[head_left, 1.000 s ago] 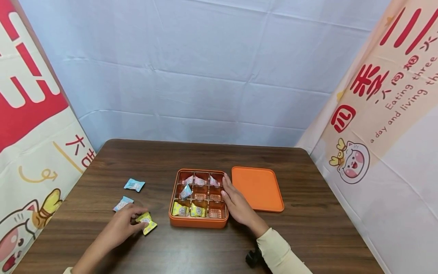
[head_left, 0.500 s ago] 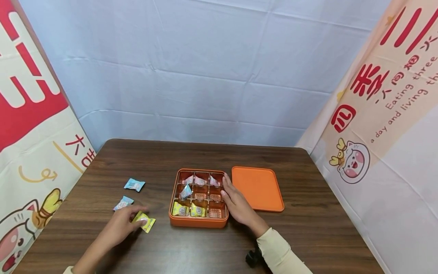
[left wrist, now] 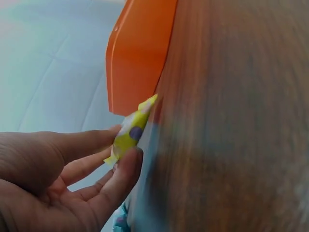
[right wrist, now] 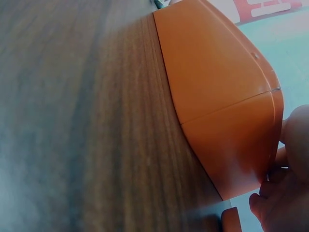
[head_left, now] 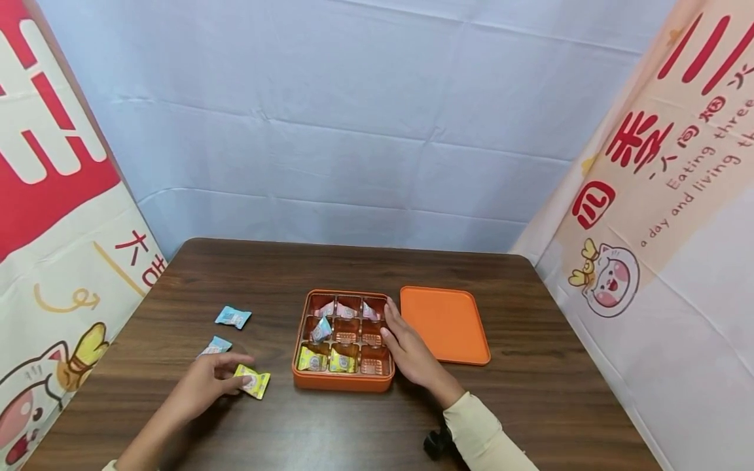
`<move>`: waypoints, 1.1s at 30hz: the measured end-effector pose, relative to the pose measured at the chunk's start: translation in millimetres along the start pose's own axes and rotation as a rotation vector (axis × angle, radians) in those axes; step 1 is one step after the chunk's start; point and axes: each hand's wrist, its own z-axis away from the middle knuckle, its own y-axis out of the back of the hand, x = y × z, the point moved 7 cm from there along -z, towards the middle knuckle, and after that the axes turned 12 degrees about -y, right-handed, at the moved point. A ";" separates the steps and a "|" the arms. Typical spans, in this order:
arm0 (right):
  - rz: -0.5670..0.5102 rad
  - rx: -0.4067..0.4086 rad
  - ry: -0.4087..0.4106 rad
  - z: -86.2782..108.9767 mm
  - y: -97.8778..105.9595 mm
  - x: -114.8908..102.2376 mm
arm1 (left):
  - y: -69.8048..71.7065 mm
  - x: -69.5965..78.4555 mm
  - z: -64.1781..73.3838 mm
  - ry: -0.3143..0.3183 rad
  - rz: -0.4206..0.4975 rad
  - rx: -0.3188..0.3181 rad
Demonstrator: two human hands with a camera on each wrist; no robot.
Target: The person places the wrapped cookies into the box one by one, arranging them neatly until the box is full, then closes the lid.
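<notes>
My left hand (head_left: 200,384) pinches a yellow wrapped candy (head_left: 253,382) between thumb and finger, left of the box. In the left wrist view the same candy (left wrist: 129,131) is held on edge near the tabletop. My right hand (head_left: 414,353) lies along the right side of an orange divided box (head_left: 343,381), fingers extended against its wall. Pinkish candies (head_left: 346,310) occupy the box's back row. A blue candy (head_left: 321,330) sits in the middle row's left compartment, and two yellow candies (head_left: 342,360) in the front row's left and middle ones.
On the table's left lie two blue candies, one farther back (head_left: 233,317) and one partly behind my left hand (head_left: 216,345). An orange lid (head_left: 446,325) lies flat to the right of the box. A small black object (head_left: 434,445) is beside my right sleeve.
The yellow candy has turned a little in my left hand, which has shifted slightly and covers more of the nearer blue candy. My right hand stays at the box.
</notes>
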 end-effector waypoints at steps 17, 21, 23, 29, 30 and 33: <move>0.052 -0.009 -0.011 -0.3 2.9 0.7 | -13.7 -13.7 -0.9 0.236 0.577 -0.023; 0.053 -0.017 -0.025 -0.1 3.5 1.1 | -15.8 -11.6 -2.9 0.240 0.639 -0.036; 0.055 -0.021 -0.034 -0.1 3.6 1.3 | -17.1 -10.0 -3.7 0.237 0.672 -0.047; 0.059 -0.033 -0.033 -0.9 3.2 -1.3 | -21.4 -4.0 -5.4 0.208 0.761 -0.066; 0.057 -0.035 -0.032 -1.1 3.1 -1.9 | -22.1 -2.9 -5.8 0.201 0.774 -0.068; 0.048 -0.040 -0.031 -1.6 2.7 -3.1 | -24.6 -0.1 -7.5 0.187 0.797 -0.077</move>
